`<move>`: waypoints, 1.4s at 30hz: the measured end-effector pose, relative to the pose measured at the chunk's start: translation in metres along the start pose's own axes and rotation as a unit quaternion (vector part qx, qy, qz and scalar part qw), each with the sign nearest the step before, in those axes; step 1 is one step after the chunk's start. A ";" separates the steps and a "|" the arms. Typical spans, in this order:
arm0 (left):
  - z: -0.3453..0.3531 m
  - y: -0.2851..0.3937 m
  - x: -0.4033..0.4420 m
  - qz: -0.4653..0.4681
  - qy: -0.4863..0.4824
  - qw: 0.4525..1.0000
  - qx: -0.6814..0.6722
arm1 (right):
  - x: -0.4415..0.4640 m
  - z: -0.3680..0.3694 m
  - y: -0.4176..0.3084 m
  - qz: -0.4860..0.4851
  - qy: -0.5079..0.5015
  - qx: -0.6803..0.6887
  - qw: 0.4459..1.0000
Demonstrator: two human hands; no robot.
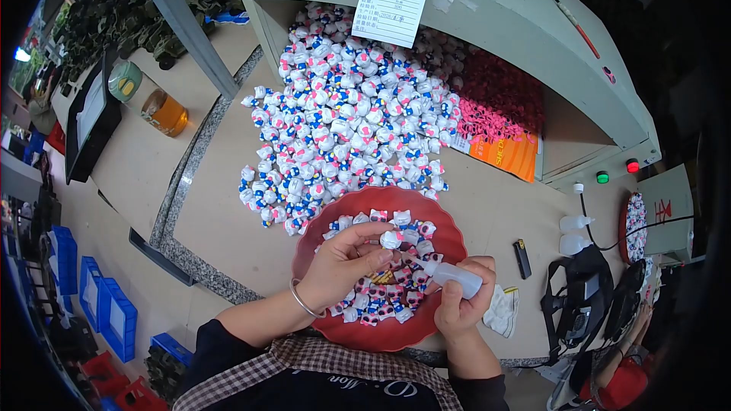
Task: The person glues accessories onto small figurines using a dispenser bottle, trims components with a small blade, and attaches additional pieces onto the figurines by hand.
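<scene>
Over a red scalloped bowl [455, 237], my left hand [346, 255] pinches a small white cat figurine [391, 240] between thumb and fingers. A bracelet circles that wrist. Wrapped in my right hand [466, 297] is a translucent squeeze bottle [460, 280], tilted so its thin nozzle points at the figurine. I cannot tell whether the tip touches it. Several finished-looking figurines [371, 308] with dark pink glasses lie in the bowl below both hands. Behind the bowl spreads a large heap of white, blue and pink figurines [358, 106].
A grey box-like hood [525, 0] covers the heap's back, with a paper label [391, 6] hanging from it. Pink pieces [487, 118] lie beside an orange packet [506, 154]. A drink jar [164, 113] stands left. To the right are a black lighter-like object [521, 259], white bottles [575, 243] and a black bag [582, 297].
</scene>
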State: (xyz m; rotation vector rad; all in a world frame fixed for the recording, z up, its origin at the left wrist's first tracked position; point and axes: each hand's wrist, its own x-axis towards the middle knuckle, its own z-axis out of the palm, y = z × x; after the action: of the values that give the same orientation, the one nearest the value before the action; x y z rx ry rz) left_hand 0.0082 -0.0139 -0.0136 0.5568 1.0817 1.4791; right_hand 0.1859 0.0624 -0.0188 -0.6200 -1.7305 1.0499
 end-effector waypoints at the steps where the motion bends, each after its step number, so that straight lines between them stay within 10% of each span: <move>1: 0.000 -0.001 0.000 -0.003 0.004 1.000 0.002 | 0.000 -0.002 0.002 -0.002 0.001 -0.010 1.000; 17: 0.005 0.002 0.000 -0.034 0.011 0.997 -0.063 | 0.078 -0.028 0.017 0.237 0.094 0.115 0.960; 24: 0.004 0.002 0.000 -0.038 0.019 0.998 -0.056 | 0.146 -0.019 0.117 -0.006 -0.026 -0.424 0.905; 30: 0.007 0.007 -0.001 -0.050 0.031 0.995 -0.077 | 0.143 -0.025 0.122 0.014 -0.105 -0.513 0.852; 35: 0.006 0.009 0.000 -0.052 -0.027 0.995 -0.077 | 0.112 -0.034 0.052 0.350 -0.039 0.052 0.935; 42: 0.008 0.007 -0.007 -0.060 -0.130 0.987 -0.073 | 0.032 0.000 -0.011 0.332 -0.097 0.138 0.928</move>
State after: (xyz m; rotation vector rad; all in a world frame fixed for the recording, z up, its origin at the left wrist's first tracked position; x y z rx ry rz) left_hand 0.0129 -0.0169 -0.0026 0.5543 0.7828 1.3270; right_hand 0.1743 0.0820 0.0064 -0.9779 -1.5159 1.8440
